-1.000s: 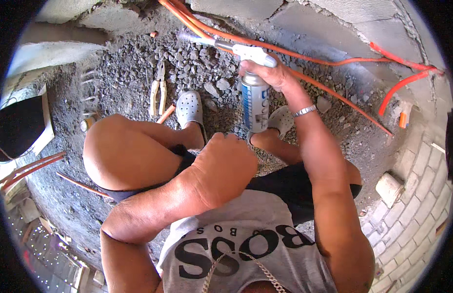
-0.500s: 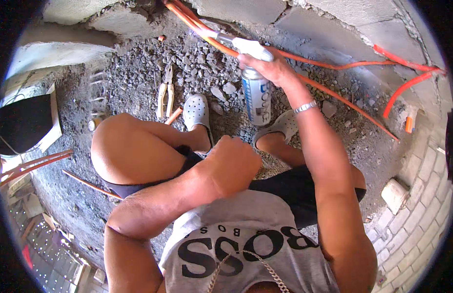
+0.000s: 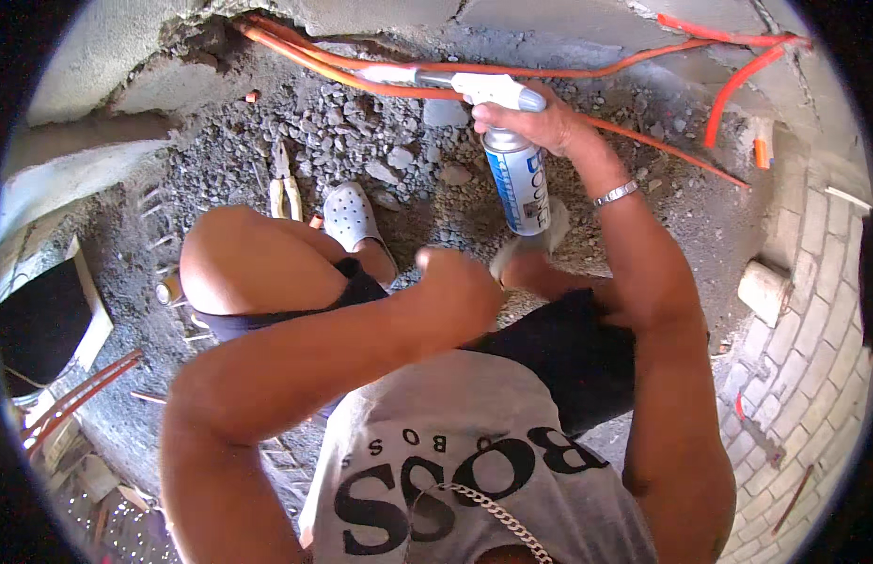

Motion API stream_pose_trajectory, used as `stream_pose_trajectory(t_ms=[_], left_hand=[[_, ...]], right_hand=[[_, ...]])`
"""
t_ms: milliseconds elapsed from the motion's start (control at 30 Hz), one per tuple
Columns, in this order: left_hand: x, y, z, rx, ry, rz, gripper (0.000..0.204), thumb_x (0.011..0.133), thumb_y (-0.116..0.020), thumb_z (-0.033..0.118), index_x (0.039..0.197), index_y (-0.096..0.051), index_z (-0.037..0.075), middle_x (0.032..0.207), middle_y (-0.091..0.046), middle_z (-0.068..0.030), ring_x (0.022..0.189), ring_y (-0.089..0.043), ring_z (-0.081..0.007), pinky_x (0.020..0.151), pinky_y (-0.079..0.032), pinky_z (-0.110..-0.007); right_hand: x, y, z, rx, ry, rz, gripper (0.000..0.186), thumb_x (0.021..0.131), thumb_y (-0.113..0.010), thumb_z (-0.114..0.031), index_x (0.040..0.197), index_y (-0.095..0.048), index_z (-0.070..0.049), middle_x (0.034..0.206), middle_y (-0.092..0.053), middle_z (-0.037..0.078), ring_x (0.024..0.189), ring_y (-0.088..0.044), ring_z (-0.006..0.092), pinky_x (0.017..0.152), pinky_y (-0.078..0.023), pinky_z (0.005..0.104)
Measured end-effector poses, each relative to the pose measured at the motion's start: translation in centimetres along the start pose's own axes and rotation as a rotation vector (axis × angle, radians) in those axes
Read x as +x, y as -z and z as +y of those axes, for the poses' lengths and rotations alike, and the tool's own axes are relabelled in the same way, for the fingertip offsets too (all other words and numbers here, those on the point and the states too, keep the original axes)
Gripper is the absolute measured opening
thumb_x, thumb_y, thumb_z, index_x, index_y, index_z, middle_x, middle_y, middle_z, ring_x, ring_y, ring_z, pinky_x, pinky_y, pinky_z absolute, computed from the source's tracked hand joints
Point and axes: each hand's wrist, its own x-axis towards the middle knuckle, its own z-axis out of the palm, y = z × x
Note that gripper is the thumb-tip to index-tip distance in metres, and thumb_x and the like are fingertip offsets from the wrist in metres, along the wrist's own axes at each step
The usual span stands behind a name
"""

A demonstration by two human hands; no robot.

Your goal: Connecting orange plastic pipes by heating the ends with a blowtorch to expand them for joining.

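Note:
In my right hand [image 3: 547, 120] is a gas torch [image 3: 517, 183], a white burner head on a silver, blue and white canister, my fingers wrapped round its neck. The canister hangs nearly upright, slightly tilted. Its metal nozzle points left, with a pale streak at the tip, over or right beside the orange conduits [image 3: 333, 80] running along the wall base; whether it touches them I cannot tell. My left hand [image 3: 458, 293] is curled into a fist in front of my belly, thumb side up. Its inner side is hidden, so anything inside does not show.
Pliers with pale handles [image 3: 285, 193] lie on the gravel [image 3: 361, 141] by my left foot. Red conduit [image 3: 728, 89] sticks out at the far right, near a pale block [image 3: 764, 293] by the brick wall [image 3: 803, 376]. A black panel [image 3: 41, 324] leans at left.
The view has shifted, with the wall and conduits sitting elsewhere in it. The torch stays in my right hand near the conduits, its canister slightly more tilted. My left fist has turned thumb side up.

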Motion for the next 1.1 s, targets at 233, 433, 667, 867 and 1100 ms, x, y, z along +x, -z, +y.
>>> stream_pose_trajectory(t_ms=[233,433,667,867,1100], left_hand=[[13.5,-2.8,-11.8,-0.754,0.445,0.247,0.041,0.083,-0.060,0.030,0.116,-0.065,0.006,0.107,-0.068,-0.0160,0.099,-0.067,-0.0256,0.085,-0.052,-0.042],[29.9,-5.8,-16.3,-2.386,0.192,0.896,0.024,0.087,-0.065,0.022,0.108,-0.059,0.012,0.082,-0.056,-0.0008,0.074,-0.056,-0.0166,0.072,-0.049,-0.033],[36.6,-4.9,-18.3,-2.635,-0.304,1.241,0.039,0.095,-0.053,0.034,0.125,-0.053,0.010,0.118,-0.062,-0.0051,0.107,-0.060,-0.0180,0.088,-0.049,-0.037],[34.7,1.2,-13.5,-2.664,-0.546,1.241,0.047,0.095,-0.052,0.045,0.129,-0.052,0.012,0.117,-0.063,-0.0073,0.103,-0.062,-0.0230,0.091,-0.050,-0.045],[34.8,-0.4,-12.0,-2.634,-0.138,1.268,0.036,0.098,-0.044,0.029,0.124,-0.053,0.006,0.115,-0.063,-0.0107,0.104,-0.062,-0.0217,0.090,-0.050,-0.042]], right_hand=[[2.0,5.0,3.4,-0.095,-0.044,-0.136,0.043,0.089,-0.070,-0.022,0.124,-0.058,0.000,0.101,-0.068,0.006,0.092,-0.065,0.0131,0.082,-0.053,0.0295],[2.5,12.4,4.5,-0.286,-0.168,-0.266,0.052,0.079,-0.075,-0.035,0.118,-0.064,-0.002,0.099,-0.070,0.006,0.091,-0.062,0.0156,0.083,-0.049,0.0307],[10.3,9.3,0.7,-0.280,0.064,-0.454,0.050,0.079,-0.075,-0.042,0.107,-0.067,-0.001,0.089,-0.068,0.006,0.080,-0.061,0.0131,0.072,-0.050,0.0294],[14.0,8.7,0.9,-0.238,0.207,-0.450,0.040,0.080,-0.074,-0.042,0.090,-0.071,-0.004,0.073,-0.069,0.003,0.069,-0.062,0.0101,0.065,-0.050,0.0266],[13.1,11.0,1.6,-0.254,-0.024,-0.559,0.042,0.078,-0.077,-0.037,0.102,-0.072,-0.003,0.086,-0.071,0.005,0.077,-0.064,0.0117,0.072,-0.051,0.0281]])
